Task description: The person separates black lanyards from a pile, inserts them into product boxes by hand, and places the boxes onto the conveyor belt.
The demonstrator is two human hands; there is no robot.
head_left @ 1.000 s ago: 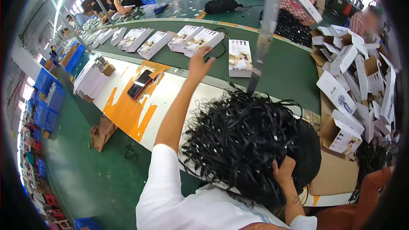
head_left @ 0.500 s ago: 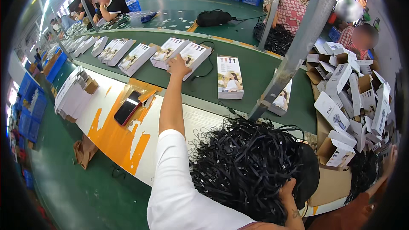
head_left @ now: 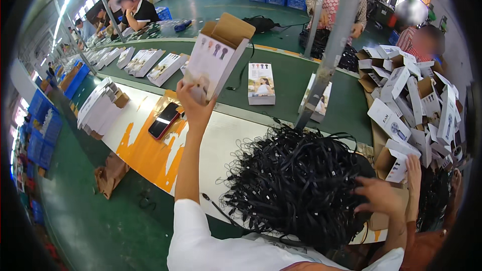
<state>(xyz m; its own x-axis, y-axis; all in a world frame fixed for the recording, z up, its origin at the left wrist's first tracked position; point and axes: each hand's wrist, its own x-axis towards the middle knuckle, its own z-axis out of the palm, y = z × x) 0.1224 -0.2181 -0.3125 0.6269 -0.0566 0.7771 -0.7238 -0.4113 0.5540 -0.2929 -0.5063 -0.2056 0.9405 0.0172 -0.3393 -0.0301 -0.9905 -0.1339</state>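
My left hand (head_left: 193, 101) grips the lower end of a white printed carton (head_left: 215, 60), lifted and tilted above the green conveyor belt (head_left: 296, 90). The carton's brown top flaps stand open; its inside is hidden. Beside it a black cord (head_left: 244, 75) curves down to the belt; I cannot tell whether it joins the carton. At the right edge of a large heap of black cables (head_left: 296, 185), my right hand (head_left: 380, 195) has its fingers spread, a little blurred, with nothing seen in them.
More white cartons (head_left: 168, 68) line the belt, one upright metal post (head_left: 329, 55) rising beside it. A phone (head_left: 164, 120) lies on the white ledge near stacked cartons (head_left: 100, 108). At right, a co-worker's hand (head_left: 412, 173) touches a carton by a jumbled pile of boxes (head_left: 401, 88).
My left hand has taken the carton off the belt and raised it. My right hand has let go of the cables and moved up and right. A co-worker's hand has reached in.
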